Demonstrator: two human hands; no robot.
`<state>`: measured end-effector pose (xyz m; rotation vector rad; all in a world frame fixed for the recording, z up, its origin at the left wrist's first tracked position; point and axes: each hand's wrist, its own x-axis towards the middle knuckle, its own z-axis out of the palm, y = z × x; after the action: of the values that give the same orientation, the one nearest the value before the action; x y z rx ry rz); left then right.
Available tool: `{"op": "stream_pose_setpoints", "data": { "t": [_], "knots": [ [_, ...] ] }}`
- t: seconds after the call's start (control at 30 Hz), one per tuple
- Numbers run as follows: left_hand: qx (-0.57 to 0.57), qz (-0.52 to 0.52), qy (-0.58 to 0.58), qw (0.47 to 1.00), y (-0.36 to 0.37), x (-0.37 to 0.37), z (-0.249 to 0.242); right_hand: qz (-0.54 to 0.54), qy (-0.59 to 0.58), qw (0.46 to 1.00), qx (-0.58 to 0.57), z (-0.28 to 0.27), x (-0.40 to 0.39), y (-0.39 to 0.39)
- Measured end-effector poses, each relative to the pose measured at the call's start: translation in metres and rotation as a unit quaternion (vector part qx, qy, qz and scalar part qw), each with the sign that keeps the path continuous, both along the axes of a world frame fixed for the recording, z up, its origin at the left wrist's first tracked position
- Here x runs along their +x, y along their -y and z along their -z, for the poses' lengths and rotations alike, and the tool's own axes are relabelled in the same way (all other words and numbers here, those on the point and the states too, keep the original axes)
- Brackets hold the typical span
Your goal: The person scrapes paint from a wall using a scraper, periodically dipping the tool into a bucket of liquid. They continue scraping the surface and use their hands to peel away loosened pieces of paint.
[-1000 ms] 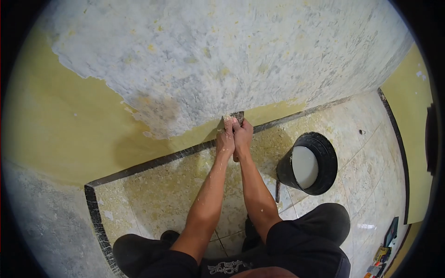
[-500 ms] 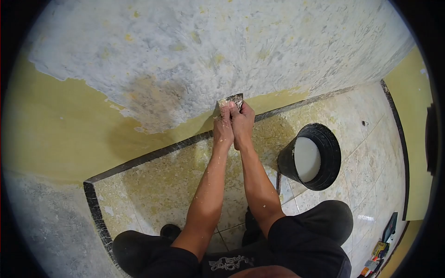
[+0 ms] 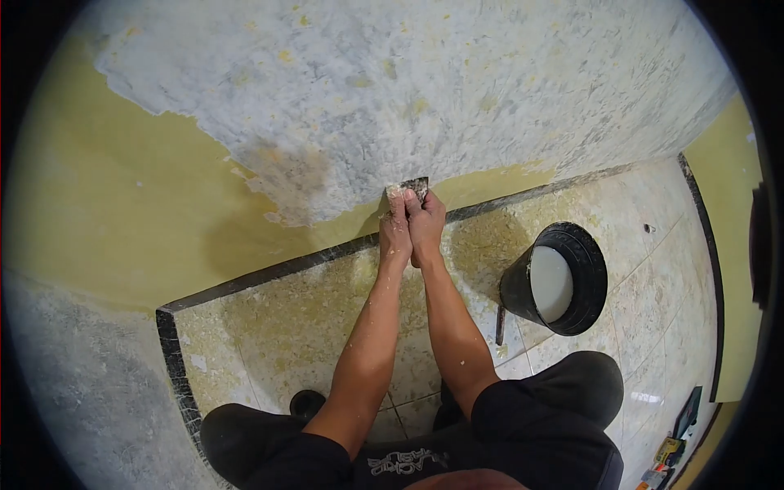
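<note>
Scraper: just beyond my fingertips, its blade between them and the wall; handle mostly hidden by my grip.
Left hand: closed on the scraper, thumb laid forward toward the blade.
Right hand: closed on the same tool, pressed against the left.
Axis: tool points straight ahead of my forearms; blade's edge lies crosswise, roughly along the baseboard.
Contact: blade at the wall; whether the edge touches, cannot tell.
Yellow paint strip: ahead and rightward of my hands, above the baseboard; right hand nearer.
Bucket: right of my right hand, well apart, whitish liquid inside.
</note>
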<state>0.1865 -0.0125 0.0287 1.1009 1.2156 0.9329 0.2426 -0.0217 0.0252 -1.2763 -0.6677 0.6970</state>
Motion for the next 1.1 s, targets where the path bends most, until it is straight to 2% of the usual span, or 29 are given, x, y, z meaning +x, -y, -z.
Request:
{"op": "stream_pose_setpoints", "data": {
  "t": [0.07,0.13,0.17,0.27,0.43,0.5,0.63,0.73,0.8,0.93,1.0,1.1],
  "knots": [
    [-0.012,0.006,-0.019,1.000,0.000,-0.005,0.004,0.005,-0.016,1.000,0.008,0.023,0.000,-0.003],
    [-0.080,0.032,-0.084,0.993,0.006,-0.009,0.010,0.016,-0.014,1.000,-0.016,0.022,-0.009,0.005],
    [-0.063,0.036,-0.076,0.994,0.001,-0.010,0.026,0.031,-0.018,0.999,-0.036,0.021,-0.010,0.004],
    [-0.059,0.019,-0.029,0.998,0.009,-0.008,0.013,0.005,0.010,0.997,-0.082,0.020,-0.003,0.008],
    [-0.051,0.029,-0.007,0.998,0.004,-0.005,0.019,0.021,-0.014,0.998,-0.065,0.006,-0.008,0.008],
    [0.021,-0.021,0.005,1.000,0.007,-0.003,0.019,0.015,-0.012,0.998,-0.056,0.005,-0.008,0.009],
    [-0.028,0.027,-0.019,0.999,0.005,-0.009,0.014,0.003,-0.013,0.997,-0.080,0.011,-0.006,0.009],
    [-0.075,0.064,-0.058,0.993,0.001,-0.015,0.008,0.001,-0.031,0.998,-0.052,0.015,-0.009,0.002],
    [-0.009,0.032,-0.027,0.999,-0.001,-0.015,0.011,0.002,0.007,1.000,-0.030,0.017,-0.009,-0.002],
    [0.003,0.017,0.035,0.999,-0.008,-0.020,-0.006,-0.001,0.037,0.999,0.005,-0.013,-0.016,-0.006],
    [0.058,-0.005,-0.029,0.998,-0.010,-0.021,-0.004,0.000,-0.004,1.000,0.026,-0.011,-0.020,-0.006],
    [-0.010,0.015,-0.075,0.997,-0.005,-0.023,0.005,0.003,-0.025,0.999,0.024,0.006,-0.021,0.000]
  ]
}}
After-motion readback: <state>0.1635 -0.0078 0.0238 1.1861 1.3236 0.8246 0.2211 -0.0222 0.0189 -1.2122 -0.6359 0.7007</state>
